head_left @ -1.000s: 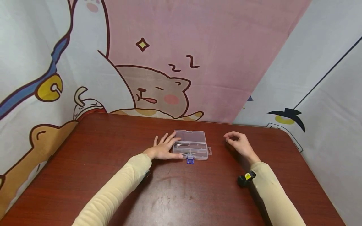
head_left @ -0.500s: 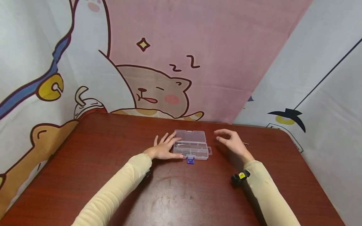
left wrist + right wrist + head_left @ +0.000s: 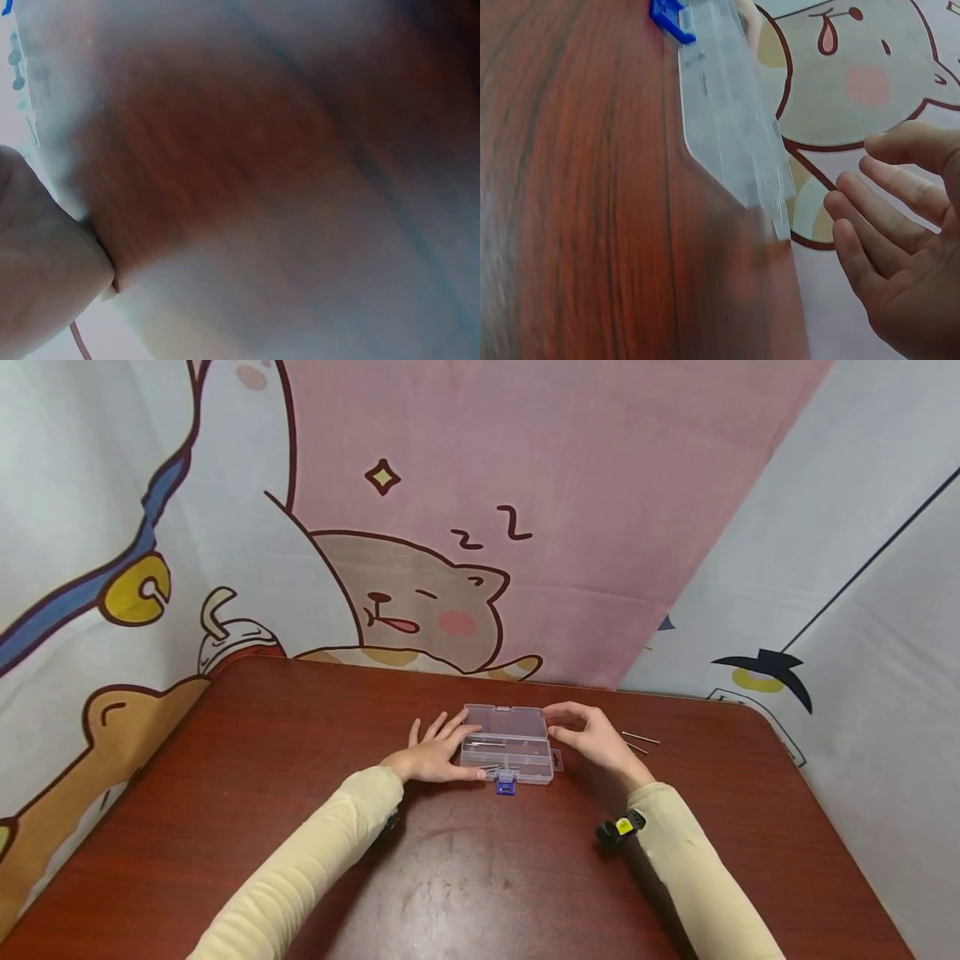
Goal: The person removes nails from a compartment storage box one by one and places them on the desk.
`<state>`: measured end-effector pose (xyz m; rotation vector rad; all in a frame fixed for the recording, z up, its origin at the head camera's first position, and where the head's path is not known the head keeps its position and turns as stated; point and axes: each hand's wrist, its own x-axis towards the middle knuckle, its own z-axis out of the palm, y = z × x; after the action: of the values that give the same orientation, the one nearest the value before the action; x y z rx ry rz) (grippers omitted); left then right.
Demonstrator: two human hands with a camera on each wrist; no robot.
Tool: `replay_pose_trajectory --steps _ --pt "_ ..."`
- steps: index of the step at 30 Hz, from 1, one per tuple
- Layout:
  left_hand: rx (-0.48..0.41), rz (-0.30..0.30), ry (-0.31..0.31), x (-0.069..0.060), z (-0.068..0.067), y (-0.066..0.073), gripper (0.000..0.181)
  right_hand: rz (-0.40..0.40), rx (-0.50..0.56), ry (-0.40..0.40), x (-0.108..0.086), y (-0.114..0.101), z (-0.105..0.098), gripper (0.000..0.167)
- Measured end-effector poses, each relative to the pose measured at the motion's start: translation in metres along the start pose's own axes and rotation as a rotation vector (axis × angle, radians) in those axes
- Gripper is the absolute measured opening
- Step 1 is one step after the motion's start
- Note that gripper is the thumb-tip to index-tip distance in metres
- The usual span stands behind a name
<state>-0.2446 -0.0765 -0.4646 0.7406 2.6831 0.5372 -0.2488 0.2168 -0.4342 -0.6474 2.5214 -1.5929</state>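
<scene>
A clear plastic compartment box [image 3: 528,768] lies with its lid [image 3: 510,722] swung back and its blue latch [image 3: 506,786] toward me. Several thin metal pieces like nails [image 3: 489,744] are in its compartments. My left hand [image 3: 431,760] rests spread at the box's left side, thumb by the front corner and fingers at the lid. Beside the lid's right edge hovers my right hand [image 3: 592,739], loosely curved, with nothing visible in it; whether its fingertips touch the lid I cannot tell. In the right wrist view, the right fingers [image 3: 885,247] are apart from the box.
Two thin metal nail-like pieces [image 3: 641,737] lie on the table to the right of my right hand. The brown wooden table [image 3: 465,868] ends at a cartoon-printed cloth [image 3: 570,527] behind it. A hanging tab [image 3: 557,760] sticks out from the box's right end.
My right hand has moved left to the lid's edge, leaving nail-like metal pieces in sight on the table behind it. The left hand and the box stay put.
</scene>
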Motion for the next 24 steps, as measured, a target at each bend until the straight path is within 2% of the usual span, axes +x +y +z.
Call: replay_pose_trajectory --steps 7,14,17,21,24 --pt "-0.02 -0.002 0.002 -0.001 -0.001 -0.001 0.086 -0.033 0.01 -0.066 0.006 -0.001 0.015 0.033" --pt "-0.031 -0.003 -0.01 -0.001 -0.001 0.0 0.086 -0.056 -0.008 -0.124 0.002 -0.039 0.023 0.031" --pt "-0.03 -0.007 -0.018 -0.001 -0.002 0.001 0.086 -0.063 -0.029 -0.169 0.003 -0.047 0.026 0.03" --pt "-0.026 -0.001 -0.018 -0.001 -0.002 0.0 0.086 -0.073 -0.038 -0.213 0.005 -0.051 0.032 0.029" --pt "-0.028 0.002 -0.015 -0.001 -0.001 0.0 0.086 -0.086 -0.051 -0.227 0.009 -0.037 0.039 0.029"
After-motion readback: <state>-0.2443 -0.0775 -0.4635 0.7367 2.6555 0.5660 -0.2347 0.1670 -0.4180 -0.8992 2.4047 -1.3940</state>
